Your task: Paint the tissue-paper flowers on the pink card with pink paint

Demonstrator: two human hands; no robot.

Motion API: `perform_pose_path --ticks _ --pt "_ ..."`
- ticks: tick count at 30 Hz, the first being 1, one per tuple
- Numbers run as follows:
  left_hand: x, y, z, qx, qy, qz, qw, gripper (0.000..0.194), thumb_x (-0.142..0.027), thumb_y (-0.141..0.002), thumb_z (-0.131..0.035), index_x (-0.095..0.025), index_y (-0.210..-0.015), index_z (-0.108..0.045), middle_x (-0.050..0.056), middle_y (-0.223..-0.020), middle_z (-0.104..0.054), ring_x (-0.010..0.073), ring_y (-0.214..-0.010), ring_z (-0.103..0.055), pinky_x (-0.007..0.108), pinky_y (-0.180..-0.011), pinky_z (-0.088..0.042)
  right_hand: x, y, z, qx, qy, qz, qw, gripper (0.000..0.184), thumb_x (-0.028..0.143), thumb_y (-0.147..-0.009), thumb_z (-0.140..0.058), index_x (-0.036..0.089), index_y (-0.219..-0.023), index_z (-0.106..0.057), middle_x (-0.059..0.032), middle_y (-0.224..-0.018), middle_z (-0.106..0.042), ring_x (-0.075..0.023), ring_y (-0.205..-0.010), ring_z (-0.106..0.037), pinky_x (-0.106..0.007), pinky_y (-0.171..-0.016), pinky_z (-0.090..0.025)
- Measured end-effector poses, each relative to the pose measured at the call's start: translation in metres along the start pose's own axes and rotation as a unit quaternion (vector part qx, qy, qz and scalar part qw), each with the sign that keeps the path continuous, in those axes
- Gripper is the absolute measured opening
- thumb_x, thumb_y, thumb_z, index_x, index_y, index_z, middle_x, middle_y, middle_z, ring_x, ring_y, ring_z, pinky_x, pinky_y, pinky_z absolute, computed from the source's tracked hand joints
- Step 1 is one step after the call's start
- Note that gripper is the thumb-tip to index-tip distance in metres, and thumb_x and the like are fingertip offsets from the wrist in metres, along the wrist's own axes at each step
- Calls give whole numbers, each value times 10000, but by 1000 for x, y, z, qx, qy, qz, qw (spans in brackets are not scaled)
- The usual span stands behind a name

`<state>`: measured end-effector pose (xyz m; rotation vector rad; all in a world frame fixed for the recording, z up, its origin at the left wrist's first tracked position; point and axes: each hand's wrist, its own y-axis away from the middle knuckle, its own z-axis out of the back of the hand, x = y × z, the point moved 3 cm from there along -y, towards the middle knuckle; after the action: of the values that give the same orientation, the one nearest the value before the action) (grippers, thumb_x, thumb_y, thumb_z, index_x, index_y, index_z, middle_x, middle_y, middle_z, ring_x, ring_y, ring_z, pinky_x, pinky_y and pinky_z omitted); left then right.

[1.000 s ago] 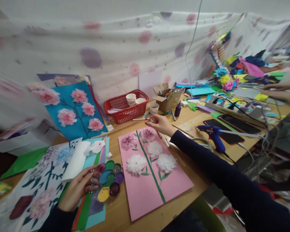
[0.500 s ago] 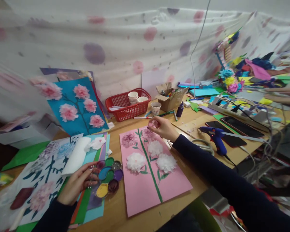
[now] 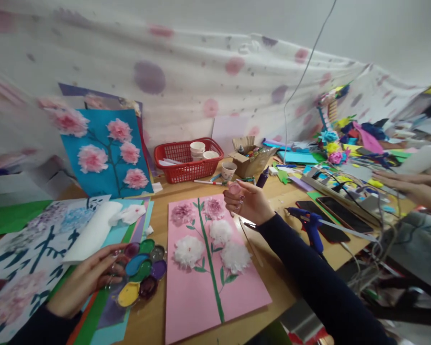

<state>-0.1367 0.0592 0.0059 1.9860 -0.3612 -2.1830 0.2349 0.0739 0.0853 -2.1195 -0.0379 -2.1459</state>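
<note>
My left hand (image 3: 88,275) grips the edge of a paint palette (image 3: 142,266), a flower-shaped cluster of clear round pots with green, blue, yellow, purple and dark red paint. Pinched in my right hand (image 3: 252,205) is a small round clear paint pot (image 3: 234,188) with pale pink in it, raised near the upper right corner of the pink sheet (image 3: 187,306). That sheet lies flat and bears a painted green stem with leaves. Two pink-tinted tissue flowers (image 3: 182,213) are at its top, with white tissue flowers (image 3: 188,251) below.
A red basket (image 3: 192,170) with paper cups, a printed cup (image 3: 228,171) and a cardboard box stand behind. Right are a thin brush (image 3: 250,242), a blue glue gun (image 3: 311,225), phones, a power strip with cables and another person's hands (image 3: 413,189). Left lies a paper roll (image 3: 91,232).
The view has turned slightly to the right. My right hand has drawn back from above the sheet's top flower towards its right side, still pinching the small pot. The left hand keeps the palette.
</note>
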Motion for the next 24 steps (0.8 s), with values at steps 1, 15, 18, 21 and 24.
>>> perform_pose_path --ticks 1,15,18,21,24 --pt "-1 0 0 0 -4 2 1000 498 -514 -586 -772 -201 -965 -688 29 -783 -691 170 -609 -620 231 -541 -540 -2 -2 0 -13 16 4 1000 303 510 -858 -287 242 -733 -351 59 -578 -175 -126 -475 -214 -272 -472 -291" --pt "-6 1 1 14 23 23 999 480 -449 -594 -788 -164 -962 -668 32 -771 -681 156 -615 -622 216 -533 -546 -32 -33 -13 -52 587 85 803 206 394 -838 -487 203 -891 -547 -13 -608 -593 -156 -548 -519 -245 -540 -275" --pt "-1 -6 7 52 14 54 997 557 -461 -557 -809 -153 -995 -657 41 -779 -678 183 -641 -635 249 -556 -563 -31 -43 -11 -92 573 82 811 236 423 -826 -514 200 -891 -554 -13 -617 -605 -157 -557 -544 -242 -542 -295" --pt "3 -11 12 73 0 69 995 635 -503 -572 -789 -147 -1070 -624 53 -814 -679 192 -687 -643 259 -595 -570 -33 -52 -4 -106 569 75 812 243 434 -805 -544 194 -842 -558 -28 -645 -627 -164 -587 -564 -243 -550 -315" --pt "7 -13 13 69 -6 81 994 735 -557 -557 -775 -142 -1131 -581 65 -926 -669 174 -710 -634 255 -606 -569 -34 -53 12 -163 512 55 842 286 462 -835 -484 187 -867 -556 -27 -668 -634 -159 -600 -567 -243 -572 -351"
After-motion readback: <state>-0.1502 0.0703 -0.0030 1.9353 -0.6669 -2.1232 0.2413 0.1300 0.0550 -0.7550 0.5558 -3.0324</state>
